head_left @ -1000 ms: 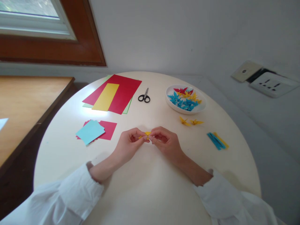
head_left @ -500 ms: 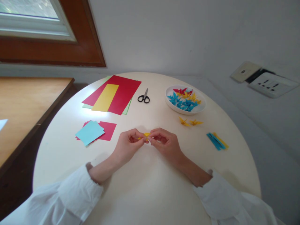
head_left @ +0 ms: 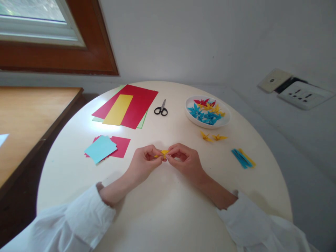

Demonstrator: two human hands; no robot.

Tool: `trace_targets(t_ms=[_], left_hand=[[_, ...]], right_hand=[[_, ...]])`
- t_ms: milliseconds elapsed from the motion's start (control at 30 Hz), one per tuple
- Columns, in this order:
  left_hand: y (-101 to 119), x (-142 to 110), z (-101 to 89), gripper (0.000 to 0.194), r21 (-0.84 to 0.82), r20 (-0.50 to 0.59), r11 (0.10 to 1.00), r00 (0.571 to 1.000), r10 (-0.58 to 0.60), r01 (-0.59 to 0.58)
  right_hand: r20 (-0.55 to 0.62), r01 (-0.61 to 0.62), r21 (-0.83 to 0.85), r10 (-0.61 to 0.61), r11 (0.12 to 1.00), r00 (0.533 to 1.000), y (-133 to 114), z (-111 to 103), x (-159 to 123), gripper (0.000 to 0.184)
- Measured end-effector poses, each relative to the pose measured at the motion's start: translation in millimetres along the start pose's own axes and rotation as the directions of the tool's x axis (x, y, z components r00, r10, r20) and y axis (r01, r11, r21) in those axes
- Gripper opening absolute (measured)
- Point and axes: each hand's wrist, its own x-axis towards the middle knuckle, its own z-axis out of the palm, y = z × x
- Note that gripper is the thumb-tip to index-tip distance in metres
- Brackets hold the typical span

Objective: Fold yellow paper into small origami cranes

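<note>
While both hands meet over the middle of the round white tabletop (head_left: 162, 210), they share one small piece of folded yellow paper (head_left: 164, 153). On the left hand (head_left: 143, 164) the grip is pressed together on the paper's left end, thumb and forefinger pinching it; on the right hand (head_left: 183, 161) the grip pinches the right end the same way — fingertips of the two hands nearly touching. The paper sits between them, just above the tabletop, mostly hidden by the fingers.

Well apart, toward the far edge, lie large red, yellow and green sheets (head_left: 127, 105) stacked flat, with black scissors (head_left: 161, 109) just beside them. Nearer the left hand sit smaller squares — a light blue one (head_left: 100, 148) on top of red ones (head_left: 121, 146). A white dish (head_left: 224, 120) holds folded paper cranes in blue, yellow and red, and two yellow cranes (head_left: 213, 136) lie near it on the tabletop. Blue and yellow paper strips (head_left: 243, 157) rest to the right.
</note>
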Motion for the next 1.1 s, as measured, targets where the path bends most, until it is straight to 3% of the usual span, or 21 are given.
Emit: trace_targets(t_ms=[200,467,1100], left_hand=[[3.2,-1.0,-0.7,0.01,0.046,-0.002,0.999,1.0,-0.005,0.005],[1.6,-1.2,-0.3,0.003,0.048,-0.011,0.999,1.0,-0.017,0.017],[-4.8,0.9,-0.4,0.014,-0.076,0.007,0.997,1.0,-0.003,0.004]], right_hand=[[0.02,-0.011,0.014,0.011,1.0,1.0,-3.2,-0.9,0.6,0.008],[0.017,-0.026,0.014,0.026,1.0,1.0,-4.1,-0.2,0.6,0.006],[0.007,-0.027,0.012,0.027,1.0,1.0,-0.6,0.7,1.1,0.006]])
